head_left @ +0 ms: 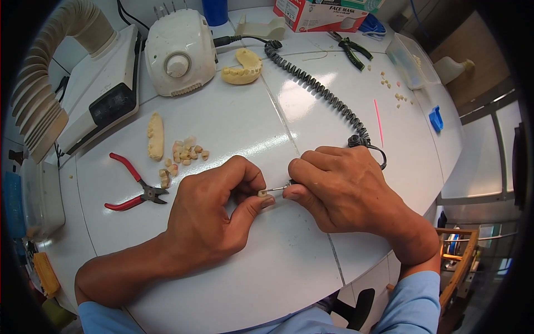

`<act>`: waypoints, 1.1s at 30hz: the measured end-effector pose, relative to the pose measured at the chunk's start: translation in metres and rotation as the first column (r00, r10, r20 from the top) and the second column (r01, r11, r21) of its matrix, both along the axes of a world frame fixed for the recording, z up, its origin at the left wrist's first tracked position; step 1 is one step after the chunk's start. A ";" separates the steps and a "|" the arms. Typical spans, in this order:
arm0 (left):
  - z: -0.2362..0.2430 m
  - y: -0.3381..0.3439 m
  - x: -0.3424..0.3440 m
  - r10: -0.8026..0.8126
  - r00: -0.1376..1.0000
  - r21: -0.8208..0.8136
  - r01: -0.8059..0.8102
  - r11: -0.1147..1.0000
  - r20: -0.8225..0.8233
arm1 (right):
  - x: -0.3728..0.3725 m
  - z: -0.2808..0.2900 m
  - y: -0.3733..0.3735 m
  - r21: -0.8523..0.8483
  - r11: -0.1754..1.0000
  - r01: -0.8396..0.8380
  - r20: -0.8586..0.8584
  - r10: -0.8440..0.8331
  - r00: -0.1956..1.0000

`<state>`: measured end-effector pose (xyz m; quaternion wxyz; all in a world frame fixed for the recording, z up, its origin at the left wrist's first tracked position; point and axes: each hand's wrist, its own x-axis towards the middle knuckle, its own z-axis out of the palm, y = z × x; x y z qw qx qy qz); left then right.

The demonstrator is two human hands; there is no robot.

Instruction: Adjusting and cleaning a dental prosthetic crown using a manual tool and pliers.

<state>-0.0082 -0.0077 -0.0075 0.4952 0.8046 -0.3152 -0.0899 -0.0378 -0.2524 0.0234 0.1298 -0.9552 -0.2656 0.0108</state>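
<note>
Between the thumb and fingertips of my left hand (208,217), a small ivory-coloured artificial tooth (262,194) is pinched. My right hand (347,192) grips a rotary handpiece, mostly hidden inside the fist. Its thin metal bur (276,190) points left and meets the tooth, or comes very close to it. From behind the right hand a black coiled cord (317,83) runs to a white control unit (179,58) at the back. Left of my left hand lie several loose artificial teeth (186,153) and a cream plaster tooth strip (156,137).
Red-handled cutters (146,192) lie open at left, below a beige ribbed suction hose (41,83). A dental cast (243,69), black pliers (352,51), a red-and-white box (311,16) and a clear plastic container (409,61) stand far off. A pink stick (379,123) lies right.
</note>
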 end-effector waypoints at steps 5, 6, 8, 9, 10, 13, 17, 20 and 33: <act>0.001 0.001 0.000 0.000 1.000 0.015 0.000 1.000 0.000 | 0.000 0.001 -0.001 0.037 0.999 -0.021 0.013 0.020 1.000; 0.001 0.001 -0.001 -0.002 1.000 0.017 0.002 1.000 0.002 | 0.000 0.001 -0.001 0.000 1.000 -0.007 0.000 0.007 1.000; 0.000 0.000 -0.001 0.002 1.000 0.008 -0.002 1.000 -0.007 | -0.001 0.002 -0.001 0.032 0.999 -0.009 0.003 0.009 1.000; -0.001 0.000 0.000 0.006 1.000 -0.004 -0.006 1.000 -0.010 | -0.001 0.001 0.000 -0.002 1.000 0.008 -0.016 -0.008 1.000; 0.000 0.000 0.000 0.006 1.000 -0.004 -0.006 1.000 -0.010 | -0.001 0.001 0.000 0.028 1.000 -0.001 -0.003 0.001 1.000; 0.000 0.000 -0.001 0.005 1.000 -0.001 -0.005 1.000 0.003 | 0.000 0.001 0.001 0.008 1.000 -0.007 -0.004 0.007 1.000; 0.000 0.001 -0.001 -0.001 1.000 0.018 0.001 1.000 0.008 | 0.000 0.000 0.000 0.027 0.999 -0.019 0.025 0.018 1.000; -0.001 0.002 -0.002 0.002 1.000 0.015 -0.002 1.000 -0.002 | -0.002 -0.001 -0.003 0.035 0.999 -0.030 0.028 0.029 0.999; -0.002 0.004 -0.004 -0.024 0.999 -0.042 0.025 0.999 0.021 | 0.013 0.000 -0.020 0.180 0.983 0.029 0.336 -0.089 0.938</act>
